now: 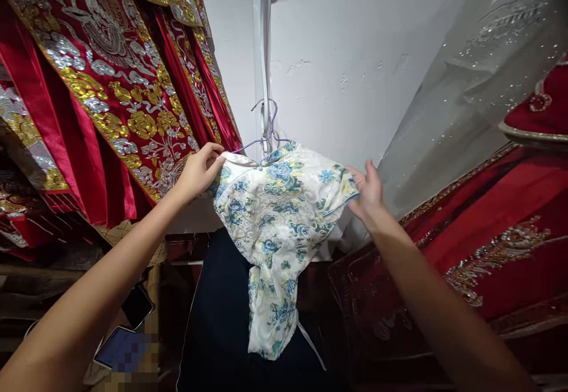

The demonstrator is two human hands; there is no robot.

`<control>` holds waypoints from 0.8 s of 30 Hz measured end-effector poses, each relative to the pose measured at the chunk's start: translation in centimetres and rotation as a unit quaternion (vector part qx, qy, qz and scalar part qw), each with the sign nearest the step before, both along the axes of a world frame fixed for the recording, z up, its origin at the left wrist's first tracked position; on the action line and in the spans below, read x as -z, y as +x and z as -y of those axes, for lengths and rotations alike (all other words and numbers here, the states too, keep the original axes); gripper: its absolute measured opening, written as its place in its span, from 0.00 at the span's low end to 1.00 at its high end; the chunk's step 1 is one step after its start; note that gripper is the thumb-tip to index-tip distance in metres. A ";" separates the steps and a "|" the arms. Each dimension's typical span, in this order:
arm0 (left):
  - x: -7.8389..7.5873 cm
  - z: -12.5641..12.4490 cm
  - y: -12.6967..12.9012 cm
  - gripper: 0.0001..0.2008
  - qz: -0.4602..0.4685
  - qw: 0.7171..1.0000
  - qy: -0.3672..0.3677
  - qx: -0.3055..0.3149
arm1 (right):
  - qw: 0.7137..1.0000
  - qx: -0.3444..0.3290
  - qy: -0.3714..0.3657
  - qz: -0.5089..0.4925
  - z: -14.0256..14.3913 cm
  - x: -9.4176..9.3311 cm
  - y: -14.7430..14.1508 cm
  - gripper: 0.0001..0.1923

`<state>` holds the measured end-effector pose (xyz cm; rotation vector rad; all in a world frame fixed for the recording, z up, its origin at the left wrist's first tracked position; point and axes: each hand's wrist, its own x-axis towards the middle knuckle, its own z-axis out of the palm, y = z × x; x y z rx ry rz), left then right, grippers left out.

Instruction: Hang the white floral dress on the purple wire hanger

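Observation:
A white cheongsam (284,202) with blue, green and yellow flowers hangs in front of me on a thin purple hanger (274,118). Its collar and slanted front edge have blue piping, and the lower part narrows into a gathered tail. My left hand (202,170) is closed on the shoulder beside the collar, with thumb and fingers pinching the cloth. At the opposite sleeve, my right hand (368,190) grips the edge and draws it out sideways. Some of its fingers are hidden behind the cloth.
Red robes (110,84) with gold and silver embroidery hang at left. On the right are a sheer sparkling white fabric (426,119) and a beaded red garment (497,250). A white pole (261,42) stands against the wall. Two phones (119,347) lie low at left.

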<state>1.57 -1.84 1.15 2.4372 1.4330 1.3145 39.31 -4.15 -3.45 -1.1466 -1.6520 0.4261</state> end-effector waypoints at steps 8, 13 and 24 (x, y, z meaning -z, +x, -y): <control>-4.2 -1.5 5.3 0.19 0.001 0.995 0.095 0.010 | 0.977 -0.020 -0.023 -0.211 2.8 -4.1 0.0 0.16; -6.4 0.7 7.6 0.21 -0.003 0.994 0.061 0.088 | 0.982 -0.069 -0.071 -0.161 8.9 -4.0 -2.7 0.17; -5.8 4.1 4.9 0.22 -0.016 0.952 -0.187 0.242 | 0.963 -0.145 0.079 0.215 5.9 -1.5 -6.9 0.39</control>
